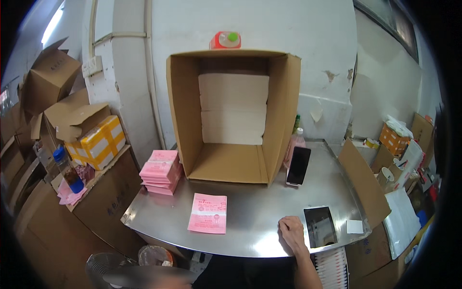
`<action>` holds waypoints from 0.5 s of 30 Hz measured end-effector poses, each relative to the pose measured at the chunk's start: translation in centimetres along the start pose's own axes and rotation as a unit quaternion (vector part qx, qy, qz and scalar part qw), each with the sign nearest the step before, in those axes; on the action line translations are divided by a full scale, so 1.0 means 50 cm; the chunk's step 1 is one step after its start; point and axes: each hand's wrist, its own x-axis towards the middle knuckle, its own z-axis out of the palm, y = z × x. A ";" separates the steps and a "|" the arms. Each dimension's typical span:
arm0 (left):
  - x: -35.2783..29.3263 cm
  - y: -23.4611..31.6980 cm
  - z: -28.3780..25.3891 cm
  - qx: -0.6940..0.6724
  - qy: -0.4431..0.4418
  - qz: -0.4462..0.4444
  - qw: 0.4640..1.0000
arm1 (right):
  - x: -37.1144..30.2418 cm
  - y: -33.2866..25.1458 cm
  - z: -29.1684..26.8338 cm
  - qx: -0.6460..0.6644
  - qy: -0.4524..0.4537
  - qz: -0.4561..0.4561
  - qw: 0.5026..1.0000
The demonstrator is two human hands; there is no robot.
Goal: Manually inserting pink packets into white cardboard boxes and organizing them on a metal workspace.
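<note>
My right hand rests on the metal table, its fingers curled in with nothing seen in them. Just right of it lies a dark tablet-like panel. At the lower edge, a skin-toned blur that looks like my left hand is smeared by motion beside a dark grey blurred shape; its fingers cannot be made out. A small stack of pink printed sheets lies at the table's front. A taller pile of pink sheets stands at the left.
An open carton lies on its side against the wall, a green-capped bottle above it. A phone stands upright beside it. A white card lies at right. Below left are a bin and stacked cartons.
</note>
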 end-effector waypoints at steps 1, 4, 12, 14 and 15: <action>-0.025 -0.051 0.001 -0.109 0.012 -0.054 0.992 | 0.001 -0.001 0.002 0.018 -0.009 0.019 1.000; -0.179 -0.236 0.053 -0.227 0.336 -0.317 0.858 | 0.005 0.010 -0.005 0.041 -0.018 0.050 0.998; -0.516 -0.637 0.157 0.101 0.067 -0.744 0.657 | 0.004 0.008 0.005 0.020 -0.026 0.042 0.999; -0.572 -0.694 0.127 0.098 0.067 -0.738 0.664 | -0.003 0.006 0.003 -0.004 -0.028 0.023 0.999; -0.596 -0.719 0.113 0.097 0.068 -0.736 0.666 | -0.002 0.004 0.002 -0.021 -0.028 -0.002 0.999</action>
